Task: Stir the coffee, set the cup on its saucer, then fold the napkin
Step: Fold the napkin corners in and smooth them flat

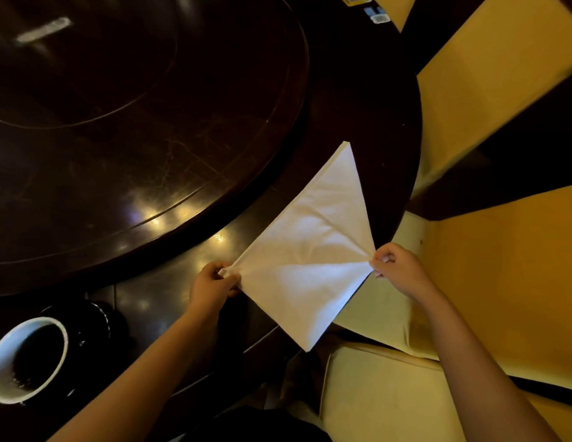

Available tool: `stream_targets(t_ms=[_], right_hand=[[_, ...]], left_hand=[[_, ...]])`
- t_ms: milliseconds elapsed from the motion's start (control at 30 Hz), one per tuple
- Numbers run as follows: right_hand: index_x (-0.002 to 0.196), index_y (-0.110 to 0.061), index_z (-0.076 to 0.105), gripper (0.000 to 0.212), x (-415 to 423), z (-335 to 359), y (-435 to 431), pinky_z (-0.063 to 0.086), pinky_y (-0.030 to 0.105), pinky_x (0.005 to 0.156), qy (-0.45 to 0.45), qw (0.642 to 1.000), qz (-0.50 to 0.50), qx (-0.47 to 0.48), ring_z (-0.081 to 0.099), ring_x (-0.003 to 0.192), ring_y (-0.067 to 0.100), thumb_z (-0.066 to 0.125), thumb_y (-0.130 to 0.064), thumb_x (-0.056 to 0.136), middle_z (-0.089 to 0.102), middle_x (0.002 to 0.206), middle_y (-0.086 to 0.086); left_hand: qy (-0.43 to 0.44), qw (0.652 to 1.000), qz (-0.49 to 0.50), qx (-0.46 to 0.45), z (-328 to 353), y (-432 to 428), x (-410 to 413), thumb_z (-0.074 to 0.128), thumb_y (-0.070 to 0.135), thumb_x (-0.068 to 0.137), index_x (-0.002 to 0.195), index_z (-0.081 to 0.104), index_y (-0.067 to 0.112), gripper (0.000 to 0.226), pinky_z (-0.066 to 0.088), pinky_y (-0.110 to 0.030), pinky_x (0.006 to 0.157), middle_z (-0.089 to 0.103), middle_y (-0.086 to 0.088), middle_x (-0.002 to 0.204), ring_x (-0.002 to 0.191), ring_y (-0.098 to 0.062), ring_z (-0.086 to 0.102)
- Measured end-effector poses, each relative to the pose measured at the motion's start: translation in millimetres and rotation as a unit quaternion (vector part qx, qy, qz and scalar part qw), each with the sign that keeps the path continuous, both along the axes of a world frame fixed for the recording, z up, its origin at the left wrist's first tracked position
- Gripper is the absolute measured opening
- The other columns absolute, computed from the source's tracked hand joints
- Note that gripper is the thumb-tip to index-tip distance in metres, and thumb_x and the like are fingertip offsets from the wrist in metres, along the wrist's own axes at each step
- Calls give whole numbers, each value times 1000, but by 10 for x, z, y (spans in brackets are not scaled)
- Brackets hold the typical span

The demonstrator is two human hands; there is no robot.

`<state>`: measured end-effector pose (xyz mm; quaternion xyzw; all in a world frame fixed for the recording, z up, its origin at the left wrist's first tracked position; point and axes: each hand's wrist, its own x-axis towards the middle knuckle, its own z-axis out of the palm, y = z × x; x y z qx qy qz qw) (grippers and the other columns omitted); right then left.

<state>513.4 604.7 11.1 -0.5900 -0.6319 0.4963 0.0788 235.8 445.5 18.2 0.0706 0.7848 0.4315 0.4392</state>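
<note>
head-worn view, angled down, close over table

Your white napkin is stretched flat like a kite, its far tip on the dark table. Your white cup of dark coffee sits on a dark saucer.

Dark glossy round wooden bench, raised dark turntable over its centre from 9 to 12 o'clock, white napkin partly on the rim toward 4 o'clock, coffee cup on black saucer at 8 o'clock.
</note>
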Motion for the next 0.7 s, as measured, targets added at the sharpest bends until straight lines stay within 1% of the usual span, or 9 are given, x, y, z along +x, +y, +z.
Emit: stream_targets(t_ms=[100,167,233,300,367,467,533,633,700], right_hand=[[93,-11,52,12,-53,-15,59,51,33,69,32,997,-71,-24,60,81,31,60,-5,86,58,90,17],[111,-7,51,26,-130,-6,26,47,36,74,-66,994,-74,54,58,95,34,60,-10,87,60,100,15],[124,-6,48,37,-331,76,-141,43,41,87,-174,961,-47,212,49,112,36,56,-14,89,56,119,17],[128,-4,48,39,-675,162,-472,39,44,98,-107,951,10,291,47,120,38,52,-11,90,53,129,19],[131,-5,46,42,-975,36,-866,33,43,107,-73,939,124,312,48,126,32,44,-13,90,52,136,16],[138,-10,38,50,-1127,-270,-1232,20,40,109,-150,902,296,277,35,137,22,24,-35,97,42,146,7],[142,-11,32,58,-1057,-363,-1237,16,41,110,-190,887,325,268,25,141,21,13,-44,98,35,151,6],[146,-17,22,59,-948,-429,-1140,12,43,112,-218,863,336,306,16,144,20,10,-48,97,23,155,2],[148,-21,18,60,-849,-442,-1033,11,44,112,-228,865,326,305,14,144,21,5,-49,96,19,156,0]], left_hand=[[13,1000,-13,-6,19,-65,75,61,1,85,100,57,6,17,51,-24,62,60,-18,104,82,-25,61],[154,985,-74,-20,33,-126,119,62,5,85,111,55,8,27,49,-28,77,59,-13,111,98,-25,59],[365,916,-163,16,38,-164,163,59,11,86,120,53,7,35,44,-39,95,56,-13,121,114,-28,50],[481,823,-294,70,-47,-136,255,47,23,90,125,52,6,40,33,-46,107,53,-16,132,124,-32,45],[501,756,-417,58,-235,-96,366,27,34,97,136,42,11,47,17,-44,115,39,-13,144,135,-31,33],[506,725,-467,-19,-482,-63,375,5,45,99,143,27,14,58,3,-42,114,25,-9,151,142,-26,16],[512,712,-478,-47,-556,-75,305,4,48,98,144,24,16,60,2,-42,114,21,-7,153,144,-21,7],[517,698,-493,-45,-527,-72,262,5,49,98,144,27,15,61,4,-40,114,22,-6,152,142,-23,16],[518,698,-493,-46,-501,-67,265,6,48,97,144,26,14,61,4,-40,114,22,-6,151,141,-25,18]])
